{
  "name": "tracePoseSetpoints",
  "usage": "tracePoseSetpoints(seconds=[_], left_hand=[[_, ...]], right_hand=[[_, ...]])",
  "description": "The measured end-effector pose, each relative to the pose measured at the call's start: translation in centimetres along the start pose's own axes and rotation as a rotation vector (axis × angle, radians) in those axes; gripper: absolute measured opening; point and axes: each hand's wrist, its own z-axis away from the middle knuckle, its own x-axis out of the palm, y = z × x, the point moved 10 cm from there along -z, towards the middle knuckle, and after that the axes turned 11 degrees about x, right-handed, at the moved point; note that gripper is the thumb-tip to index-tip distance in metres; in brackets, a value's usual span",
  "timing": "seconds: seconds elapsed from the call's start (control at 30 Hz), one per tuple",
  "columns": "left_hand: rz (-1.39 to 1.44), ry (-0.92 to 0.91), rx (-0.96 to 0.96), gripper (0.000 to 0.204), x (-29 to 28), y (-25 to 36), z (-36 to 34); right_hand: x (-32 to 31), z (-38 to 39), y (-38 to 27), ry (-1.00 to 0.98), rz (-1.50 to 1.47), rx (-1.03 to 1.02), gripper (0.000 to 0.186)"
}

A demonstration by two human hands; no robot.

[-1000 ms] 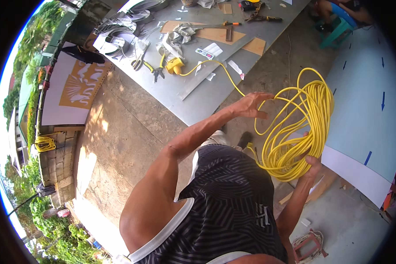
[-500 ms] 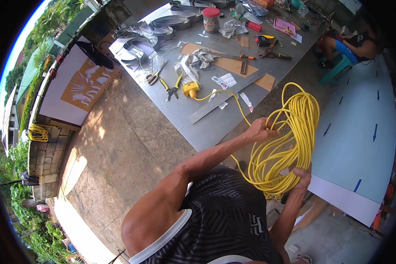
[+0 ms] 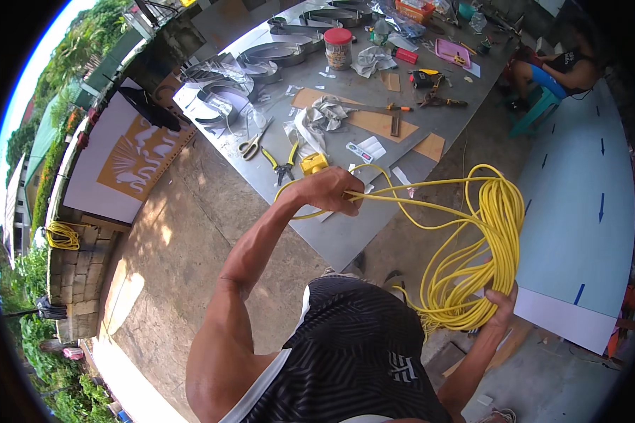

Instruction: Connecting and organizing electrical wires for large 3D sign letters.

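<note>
A thick coil of yellow extension cord hangs at the right, beside the table corner. My right hand is closed round the coil's lower end. My left hand is over the table's near edge, its fingers closed on strands of the cord drawn out taut from the coil. The cord's yellow end piece lies on the table just beyond my left hand, which partly hides it. Looser loops droop between my two hands.
On the grey metal table lie wire strippers, scissors, a crumpled cloth, a red-lidded jar and metal shapes. A person sits on a green stool at the far right. A pale blue panel stands nearby.
My left hand has moved left, away from the coil, pulling strands of cord out with it. My right hand has shifted slightly right and down, still holding the coil.
</note>
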Motion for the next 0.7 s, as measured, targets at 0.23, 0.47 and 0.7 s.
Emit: tracePoseSetpoints(seconds=[0.23,0.47,0.7], left_hand=[[-0.544,0.313,0.037,0.021,-13.1,0.0,0.9],[-1.196,0.588,0.255,0.019,-22.2,2.4,-5.7],[-1.564,0.524,0.003,0.079,-25.6,2.8,-15.7]], right_hand=[[0.4,-1.8,-0.6,0.021,0.140,0.000,0.062],[-0.6,-7.2,0.5,0.060,0.115,0.077,0.057],[1.8,-16.6,-1.5,0.027,0.041,0.077,0.051]])
